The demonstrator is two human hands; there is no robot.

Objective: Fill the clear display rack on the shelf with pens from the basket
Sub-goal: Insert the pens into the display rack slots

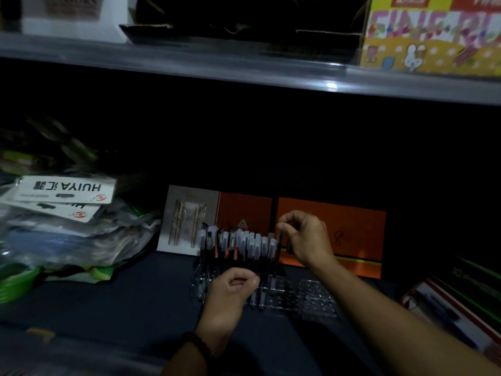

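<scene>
Pinching pen [279, 248] top, right hand [306, 240]; left hand [233, 289] fisted at rack [298, 294]

Standing pens [238, 244] crowd left of the right fingers [283, 226]; orange boxes [352, 226] block behind; rack [311, 297] below lies open.

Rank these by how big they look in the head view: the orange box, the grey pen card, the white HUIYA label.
1. orange box, clearly largest.
2. grey pen card and white HUIYA label: too alike to rank.
</scene>
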